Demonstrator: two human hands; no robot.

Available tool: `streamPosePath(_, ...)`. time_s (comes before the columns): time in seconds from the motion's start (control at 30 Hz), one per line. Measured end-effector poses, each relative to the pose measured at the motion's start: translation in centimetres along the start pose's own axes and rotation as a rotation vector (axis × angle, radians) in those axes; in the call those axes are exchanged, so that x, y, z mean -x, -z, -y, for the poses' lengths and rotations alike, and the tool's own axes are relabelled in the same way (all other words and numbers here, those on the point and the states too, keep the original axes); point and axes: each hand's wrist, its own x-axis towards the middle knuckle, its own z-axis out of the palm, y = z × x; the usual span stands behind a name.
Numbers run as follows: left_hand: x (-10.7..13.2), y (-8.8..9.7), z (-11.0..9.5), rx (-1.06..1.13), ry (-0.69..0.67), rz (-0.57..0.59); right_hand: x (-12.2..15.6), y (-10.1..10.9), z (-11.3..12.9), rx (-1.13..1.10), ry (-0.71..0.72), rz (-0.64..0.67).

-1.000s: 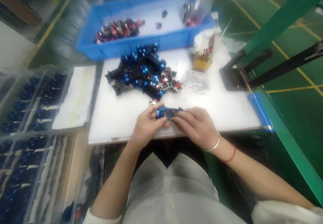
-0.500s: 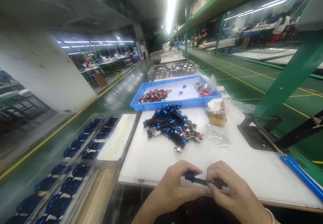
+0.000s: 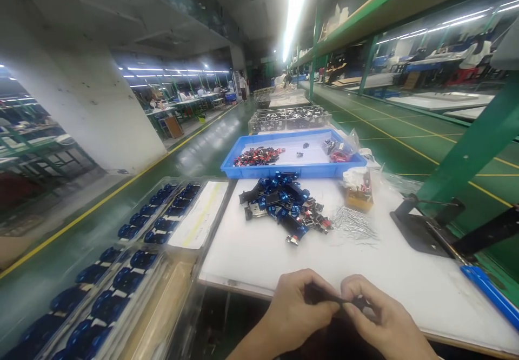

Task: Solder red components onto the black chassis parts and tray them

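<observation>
Close to the table's front edge, my left hand (image 3: 298, 308) and my right hand (image 3: 379, 314) meet with their fingertips almost touching. Both are closed on a slim dark part (image 3: 333, 297), much of it covered by my fingers, so its exact kind does not show. Beyond my hands lies a heap of shiny blue and black parts (image 3: 279, 200). Small metal pieces with red bits (image 3: 316, 217) rest at the heap's right side. Thin metal pins (image 3: 354, 225) are spread beside them.
A blue tray (image 3: 267, 174) of small red and black parts stands behind the heap. A small yellow box (image 3: 359, 200) is near the pins. Clear trays of blue parts (image 3: 107, 306) stand at left. A blue-handled lever tool (image 3: 492, 290) is mounted at right.
My left fingers have closed in on the dark part, and my hands have come nearer each other. The whole view has shifted slightly as my head moved.
</observation>
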Motion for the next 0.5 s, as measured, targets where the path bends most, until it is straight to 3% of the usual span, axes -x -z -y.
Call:
streamPosePath(0.27,0.3,0.1,-0.4,-0.086,-0.072,-0.013,-0.2,0.3,-1.2,-0.063,-0.074,0.041)
streamPosePath(0.5,-1.4,0.4,0.1,-0.049,-0.059,0.010,-1.2,1.6,0.9,-0.017,-0.063,-0.017)
